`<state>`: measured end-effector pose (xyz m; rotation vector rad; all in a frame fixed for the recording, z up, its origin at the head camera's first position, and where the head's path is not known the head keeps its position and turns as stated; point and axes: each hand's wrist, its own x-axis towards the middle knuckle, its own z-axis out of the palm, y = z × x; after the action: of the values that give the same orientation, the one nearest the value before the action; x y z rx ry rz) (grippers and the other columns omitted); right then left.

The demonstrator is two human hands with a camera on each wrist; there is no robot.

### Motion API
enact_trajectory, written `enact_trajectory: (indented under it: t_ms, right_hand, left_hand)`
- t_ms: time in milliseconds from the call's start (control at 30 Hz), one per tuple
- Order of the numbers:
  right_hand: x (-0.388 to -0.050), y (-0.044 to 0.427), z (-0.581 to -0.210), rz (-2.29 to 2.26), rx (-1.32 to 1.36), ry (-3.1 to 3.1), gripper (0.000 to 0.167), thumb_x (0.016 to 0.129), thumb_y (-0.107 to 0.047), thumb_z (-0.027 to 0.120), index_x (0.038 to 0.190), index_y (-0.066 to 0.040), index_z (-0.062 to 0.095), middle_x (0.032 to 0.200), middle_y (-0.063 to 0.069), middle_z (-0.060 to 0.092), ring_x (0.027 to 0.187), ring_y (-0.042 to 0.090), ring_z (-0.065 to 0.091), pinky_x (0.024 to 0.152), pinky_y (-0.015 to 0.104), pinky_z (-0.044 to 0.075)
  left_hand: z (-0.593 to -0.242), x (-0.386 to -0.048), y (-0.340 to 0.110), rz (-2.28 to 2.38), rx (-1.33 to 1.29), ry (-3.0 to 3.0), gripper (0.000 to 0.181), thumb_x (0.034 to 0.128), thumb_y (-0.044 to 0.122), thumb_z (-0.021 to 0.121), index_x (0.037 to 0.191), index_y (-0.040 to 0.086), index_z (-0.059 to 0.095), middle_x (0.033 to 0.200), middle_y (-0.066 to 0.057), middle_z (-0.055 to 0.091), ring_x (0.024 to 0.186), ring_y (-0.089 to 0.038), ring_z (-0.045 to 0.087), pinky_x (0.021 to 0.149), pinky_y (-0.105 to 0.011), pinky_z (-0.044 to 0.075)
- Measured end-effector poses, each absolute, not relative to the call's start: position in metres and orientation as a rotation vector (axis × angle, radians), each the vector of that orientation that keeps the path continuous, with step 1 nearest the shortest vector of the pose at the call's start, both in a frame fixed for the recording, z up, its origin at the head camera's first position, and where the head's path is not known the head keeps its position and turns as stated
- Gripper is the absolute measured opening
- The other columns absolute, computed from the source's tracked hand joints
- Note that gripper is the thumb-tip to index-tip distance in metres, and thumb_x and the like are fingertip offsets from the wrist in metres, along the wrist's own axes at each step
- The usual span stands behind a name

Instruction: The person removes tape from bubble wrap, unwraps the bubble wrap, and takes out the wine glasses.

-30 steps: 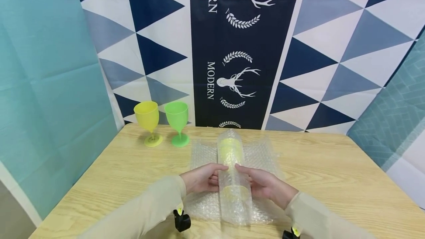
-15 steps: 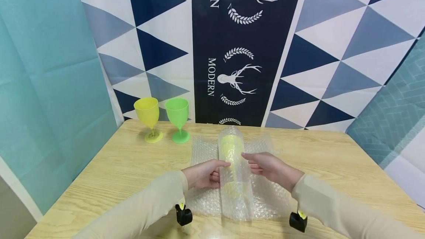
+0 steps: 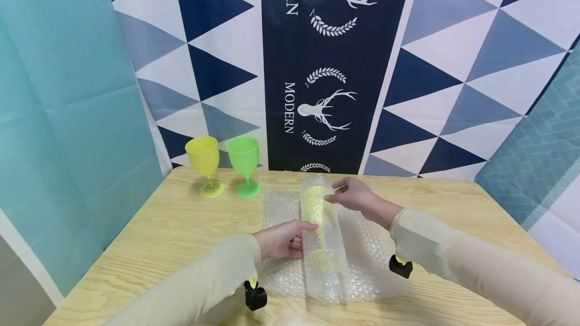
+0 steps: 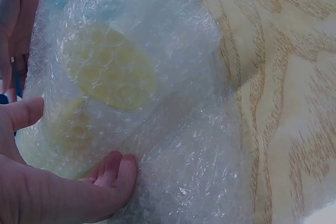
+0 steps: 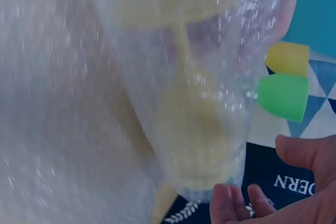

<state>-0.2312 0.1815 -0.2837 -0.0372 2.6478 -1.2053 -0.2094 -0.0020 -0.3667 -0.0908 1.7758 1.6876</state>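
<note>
A yellow goblet (image 3: 314, 206) lies inside a roll of clear bubble wrap (image 3: 333, 283), its foot toward me and its bowl away. The loose part of the wrap spreads flat on both sides. My left hand (image 3: 282, 239) holds the roll from the left near the stem, thumb on top and fingers curled at the side. In the left wrist view the yellow foot (image 4: 110, 66) shows through the bubbles. My right hand (image 3: 355, 196) is by the far end of the roll, thumb and fingers apart. In the right wrist view its fingertips (image 5: 223, 198) are beside the bowl end; contact is unclear.
At the back left of the wooden table (image 3: 181, 230) an unwrapped yellow goblet (image 3: 203, 157) and a green goblet (image 3: 244, 157) stand upright side by side. A patterned cloth (image 3: 317, 54) hangs behind the table's far edge.
My right hand has left the roll's near right side and moved away from me to its far end. The left hand keeps its hold, and the wrapped goblet stays in nearly the same place.
</note>
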Motion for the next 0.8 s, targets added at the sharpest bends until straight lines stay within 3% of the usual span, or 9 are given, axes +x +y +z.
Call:
enact_trajectory:
  t_ms: [100,167,567,800]
  right_hand:
    - [-0.237,0.182,-0.280,-1.091,-0.108,2.761,0.049,0.085,-0.021,0.070,0.122,0.007,0.054,0.111,0.020,0.061,0.094,0.025,0.059,0.074,0.029,0.052]
    - [-0.241,0.182,-0.279,-1.035,-0.148,2.793,0.046,0.084,-0.022,0.071,0.118,0.006,0.057,0.107,0.019,0.063,0.091,0.022,0.058,0.072,0.026,0.051]
    - [-0.264,0.174,-0.260,-0.593,-0.432,2.945,0.031,0.080,-0.028,0.074,0.097,-0.002,0.069,0.090,0.010,0.071,0.082,0.017,0.063,0.071,0.027,0.051]
    - [-0.277,0.165,-0.254,-0.441,-0.536,2.976,0.021,0.078,-0.027,0.075,0.083,-0.007,0.071,0.081,0.003,0.069,0.075,0.014,0.058,0.065,0.024,0.049]
  left_hand:
    - [-0.367,-0.209,-0.001,1.685,-0.089,1.786,0.029,0.0885,0.036,0.061,0.098,0.008,0.058,0.082,0.000,0.061,0.076,-0.010,0.056,0.073,-0.022,0.049]
    - [-0.366,-0.209,-0.001,1.683,-0.079,1.789,0.031,0.0886,0.036,0.061,0.101,0.008,0.058,0.082,-0.001,0.061,0.076,-0.010,0.056,0.072,-0.022,0.049]
    - [-0.367,-0.210,-0.002,1.692,-0.057,1.790,0.028,0.0894,0.035,0.061,0.101,0.009,0.061,0.079,0.002,0.065,0.073,-0.008,0.059,0.071,-0.021,0.050]
    - [-0.365,-0.210,-0.002,1.670,-0.062,1.808,0.028,0.0894,0.036,0.061,0.102,0.011,0.062,0.075,0.004,0.065,0.069,-0.006,0.058,0.064,-0.020,0.047]
